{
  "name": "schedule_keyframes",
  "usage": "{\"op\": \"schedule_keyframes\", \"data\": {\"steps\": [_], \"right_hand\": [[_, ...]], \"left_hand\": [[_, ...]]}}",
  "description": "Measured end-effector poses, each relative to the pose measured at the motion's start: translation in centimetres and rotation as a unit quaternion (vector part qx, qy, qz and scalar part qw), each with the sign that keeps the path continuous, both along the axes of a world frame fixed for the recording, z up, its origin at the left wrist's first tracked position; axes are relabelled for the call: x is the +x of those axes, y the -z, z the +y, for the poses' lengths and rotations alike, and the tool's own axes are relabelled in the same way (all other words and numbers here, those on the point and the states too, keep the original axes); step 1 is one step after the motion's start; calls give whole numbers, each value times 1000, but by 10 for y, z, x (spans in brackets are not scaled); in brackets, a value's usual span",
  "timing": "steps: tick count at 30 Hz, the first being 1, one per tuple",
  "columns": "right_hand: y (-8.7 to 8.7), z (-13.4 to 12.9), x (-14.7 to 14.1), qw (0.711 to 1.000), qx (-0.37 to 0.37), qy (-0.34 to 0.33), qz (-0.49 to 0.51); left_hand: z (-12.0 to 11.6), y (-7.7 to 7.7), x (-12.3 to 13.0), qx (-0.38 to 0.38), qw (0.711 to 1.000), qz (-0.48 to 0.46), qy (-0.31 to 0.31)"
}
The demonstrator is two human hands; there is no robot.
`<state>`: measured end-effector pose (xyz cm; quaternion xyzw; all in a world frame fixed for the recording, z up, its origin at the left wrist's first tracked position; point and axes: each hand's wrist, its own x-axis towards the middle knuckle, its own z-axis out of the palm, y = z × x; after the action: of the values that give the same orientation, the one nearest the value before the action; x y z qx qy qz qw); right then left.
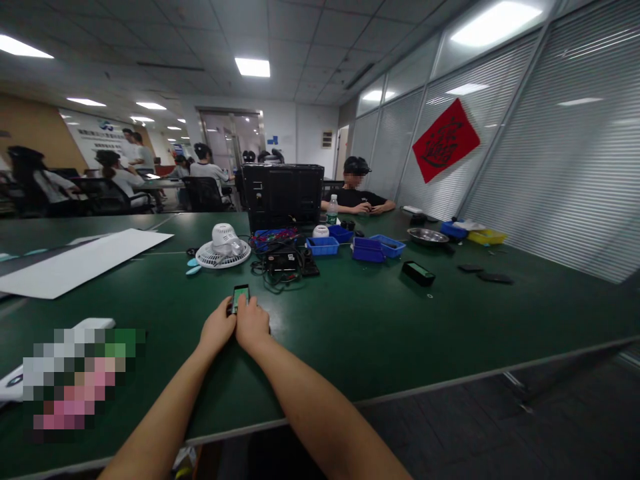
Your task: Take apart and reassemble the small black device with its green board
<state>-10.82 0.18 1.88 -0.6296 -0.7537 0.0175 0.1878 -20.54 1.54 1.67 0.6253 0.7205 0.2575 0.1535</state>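
A small smartphone (241, 291) with a lit, greenish screen is held a little above the green table (330, 333), or rests on it; I cannot tell which. My left hand (218, 327) closes around its lower left side. On the right, my right hand (253, 324) grips the other side, with fingers or thumb over the lower screen. Both hands hide the phone's lower part. Beyond them lie a black box-shaped device (283, 261) and tangled cables (274, 285).
A white fan (223, 250), blue bins (323, 246), a large black monitor (285, 193) and a bottle (332, 208) stand farther back. A black box (419, 273) and a metal bowl (428, 236) are right. White sheets (85, 263) lie left. Another person (357, 193) sits across.
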Motion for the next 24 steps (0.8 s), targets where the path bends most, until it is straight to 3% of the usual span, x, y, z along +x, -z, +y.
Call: {"op": "schedule_keyframes", "data": {"steps": [17,24], "right_hand": [[4,4,2,1000,2,4,20],[5,8,7,990,-19,22,136]], "left_hand": [[-8,12,6,42,996,-81,-24],[-3,17,9,96,975,-201,10]]}}
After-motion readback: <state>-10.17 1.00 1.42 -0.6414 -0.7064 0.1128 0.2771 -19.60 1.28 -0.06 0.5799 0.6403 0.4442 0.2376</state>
